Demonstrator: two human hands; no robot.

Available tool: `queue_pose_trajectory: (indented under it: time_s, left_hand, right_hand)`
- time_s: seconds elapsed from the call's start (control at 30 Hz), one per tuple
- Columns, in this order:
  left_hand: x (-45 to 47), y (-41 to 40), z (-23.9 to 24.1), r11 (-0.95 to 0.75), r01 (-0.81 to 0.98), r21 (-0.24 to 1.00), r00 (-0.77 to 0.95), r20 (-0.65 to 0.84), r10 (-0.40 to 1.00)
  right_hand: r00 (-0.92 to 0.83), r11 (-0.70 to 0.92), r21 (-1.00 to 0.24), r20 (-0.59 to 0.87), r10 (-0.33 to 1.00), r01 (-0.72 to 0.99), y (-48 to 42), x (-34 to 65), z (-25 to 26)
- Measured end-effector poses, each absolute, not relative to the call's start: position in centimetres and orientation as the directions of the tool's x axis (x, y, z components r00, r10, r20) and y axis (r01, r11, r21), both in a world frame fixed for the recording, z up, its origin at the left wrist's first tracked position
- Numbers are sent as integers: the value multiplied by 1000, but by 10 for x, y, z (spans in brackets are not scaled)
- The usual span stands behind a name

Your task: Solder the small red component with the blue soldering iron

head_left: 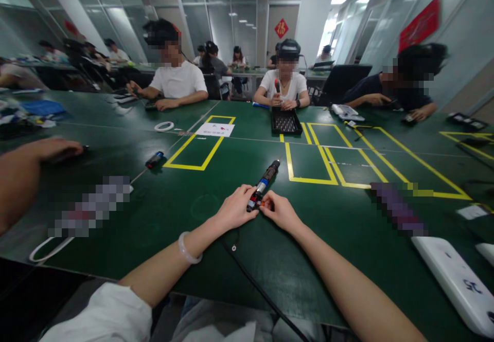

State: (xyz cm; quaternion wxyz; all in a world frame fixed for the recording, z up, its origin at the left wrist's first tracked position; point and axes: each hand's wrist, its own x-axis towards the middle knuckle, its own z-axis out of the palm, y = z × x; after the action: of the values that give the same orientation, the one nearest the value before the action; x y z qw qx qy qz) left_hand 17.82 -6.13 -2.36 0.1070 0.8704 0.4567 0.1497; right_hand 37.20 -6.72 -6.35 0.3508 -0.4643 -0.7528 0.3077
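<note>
A dark pen-like tool with a blue band and a red part near its close end lies on the green table, pointing away from me. My left hand grips its near end from the left with curled fingers. My right hand pinches the same end from the right. A pale bangle sits on my left wrist. A black cable runs from under my hands toward me.
Yellow tape rectangles mark the table. A black tray stands in front of the person opposite. A second small tool lies to the left, white devices at the right. A neighbour's arm reaches in from the left.
</note>
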Motion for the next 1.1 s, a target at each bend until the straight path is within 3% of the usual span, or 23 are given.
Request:
queue_pose_trajectory:
  time_s: [0.23,0.43,0.73,1.1]
  left_hand:
    - [184,-65,-21,-572,782,247,553,148,820]
    - [196,-67,-19,-541,828,149,520,156,840]
    - [185,-58,-20,-513,848,132,493,158,855]
    - [72,13,-26,-135,983,127,128,61,990]
  right_hand:
    - [-333,373,-854,256,908,363,-68,373,-62]
    - [-341,411,-835,291,894,366,-73,376,-54]
    - [-315,395,-824,279,907,406,-73,380,-55]
    - [-332,401,-808,271,903,431,-70,382,-61]
